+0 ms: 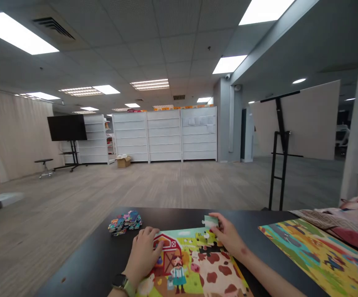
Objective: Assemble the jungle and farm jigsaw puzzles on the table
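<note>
On the black desk (80,264), a farm puzzle (194,260) is set in the middle, perhaps so it can be reached from both sides. Another bright picture (324,260) is laid to the right, likely out of the way. The left hand (144,251) is spread on the puzzle's left edge, nothing gripped, maybe so sliding is stopped. The right hand (228,237) is pinched nearly closed. Past the left hand, loose pieces (125,222) are piled up. One pale piece (210,221) is held by the right hand at the puzzle's far edge.
</note>
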Demonstrator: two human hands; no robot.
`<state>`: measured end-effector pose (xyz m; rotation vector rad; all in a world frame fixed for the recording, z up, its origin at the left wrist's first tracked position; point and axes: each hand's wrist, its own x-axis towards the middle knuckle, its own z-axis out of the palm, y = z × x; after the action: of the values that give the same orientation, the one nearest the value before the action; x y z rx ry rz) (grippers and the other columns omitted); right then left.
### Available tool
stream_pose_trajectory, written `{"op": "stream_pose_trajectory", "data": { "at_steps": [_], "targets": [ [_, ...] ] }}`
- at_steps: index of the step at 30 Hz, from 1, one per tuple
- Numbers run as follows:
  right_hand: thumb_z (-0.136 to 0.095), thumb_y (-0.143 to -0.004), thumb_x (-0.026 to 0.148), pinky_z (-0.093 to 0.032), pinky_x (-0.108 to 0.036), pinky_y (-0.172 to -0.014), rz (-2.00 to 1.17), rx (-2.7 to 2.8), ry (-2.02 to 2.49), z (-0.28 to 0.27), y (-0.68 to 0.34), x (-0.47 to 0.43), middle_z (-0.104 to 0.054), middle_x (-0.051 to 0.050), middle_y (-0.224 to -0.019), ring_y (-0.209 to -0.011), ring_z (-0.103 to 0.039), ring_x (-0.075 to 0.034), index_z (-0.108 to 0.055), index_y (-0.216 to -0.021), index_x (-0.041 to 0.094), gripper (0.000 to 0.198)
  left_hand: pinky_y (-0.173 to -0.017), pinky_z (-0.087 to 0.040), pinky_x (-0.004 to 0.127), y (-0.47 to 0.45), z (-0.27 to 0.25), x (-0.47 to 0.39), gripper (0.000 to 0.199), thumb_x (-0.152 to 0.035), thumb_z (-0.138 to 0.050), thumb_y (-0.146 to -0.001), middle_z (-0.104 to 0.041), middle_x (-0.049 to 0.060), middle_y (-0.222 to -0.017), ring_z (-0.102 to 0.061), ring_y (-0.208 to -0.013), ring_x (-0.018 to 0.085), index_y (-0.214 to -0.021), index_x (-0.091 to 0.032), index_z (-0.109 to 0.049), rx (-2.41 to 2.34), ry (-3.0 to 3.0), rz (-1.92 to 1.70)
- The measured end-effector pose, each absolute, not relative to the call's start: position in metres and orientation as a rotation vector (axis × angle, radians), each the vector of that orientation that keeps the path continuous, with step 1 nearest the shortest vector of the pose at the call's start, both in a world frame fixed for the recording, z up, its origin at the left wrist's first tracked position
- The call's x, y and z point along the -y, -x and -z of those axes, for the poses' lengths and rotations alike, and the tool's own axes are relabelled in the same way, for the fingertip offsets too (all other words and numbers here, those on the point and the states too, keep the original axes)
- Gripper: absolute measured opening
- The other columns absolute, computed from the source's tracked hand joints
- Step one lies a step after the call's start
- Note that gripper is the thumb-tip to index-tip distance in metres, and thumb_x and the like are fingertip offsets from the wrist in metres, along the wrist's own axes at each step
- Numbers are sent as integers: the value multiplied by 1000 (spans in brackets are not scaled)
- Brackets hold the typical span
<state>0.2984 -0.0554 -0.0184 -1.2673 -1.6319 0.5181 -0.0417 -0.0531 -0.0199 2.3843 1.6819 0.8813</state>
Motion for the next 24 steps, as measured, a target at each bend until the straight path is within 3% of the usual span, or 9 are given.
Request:
{"op": "stream_pose_trajectory", "data": {
  "at_steps": [2,6,8,13,18,24],
  "targets": [
    [-54,-84,38,-59,-34,-75,-589,1629,1238,22,-295,55,-74,-7,-100,-86,-73,-23,-55,-120,20,40,-95,-43,44,40,19,52,35,-33,-59,-84,-62,12,-113,-55,-111,33,-115,-19,-69,-1637,-2382,-973],
    [-60,-84,37,-59,-32,-74,-629,1684,1221,24,-288,58,-75,-5,-97,-85,-73,-22,-57,-116,20,37,-97,-46,39,37,15,51,30,-20,-54,-83,-59,11,-110,-56,-109,27,-110,-20,-67,-1432,-2401,-1156],
    [-62,-83,35,-58,-34,-78,-588,1726,1241,21,-287,61,-74,-5,-97,-87,-72,-23,-60,-115,20,35,-93,-49,35,37,13,51,27,-17,-48,-87,-60,9,-106,-59,-104,24,-104,-22,-68,-1325,-2392,-1234],
    [-65,-82,31,-48,-40,-98,-413,1806,1297,13,-283,71,-67,-9,-122,-110,-63,-27,-64,-121,22,40,-88,-50,37,50,11,41,19,-25,-45,-94,-60,8,-101,-62,-97,24,-98,-21,-64,-1292,-2215,-1527],
    [-57,-91,38,-48,-34,-89,-319,1858,1322,6,-279,76,-69,-6,-106,-99,-65,-24,-66,-105,23,23,-85,-51,38,51,9,40,15,-27,-54,-91,-65,7,-97,-65,-94,26,-101,-19,-61,-1263,-2047,-1634],
    [-43,-99,51,-47,-28,-73,-277,1868,1337,1,-265,87,-70,-2,-90,-77,-66,-19,-55,-101,24,30,-83,-50,28,21,-5,73,14,-12,-65,-80,-68,2,-95,-65,-90,20,-90,-22,-67,-1010,-2137,-1396]
  ]
}}
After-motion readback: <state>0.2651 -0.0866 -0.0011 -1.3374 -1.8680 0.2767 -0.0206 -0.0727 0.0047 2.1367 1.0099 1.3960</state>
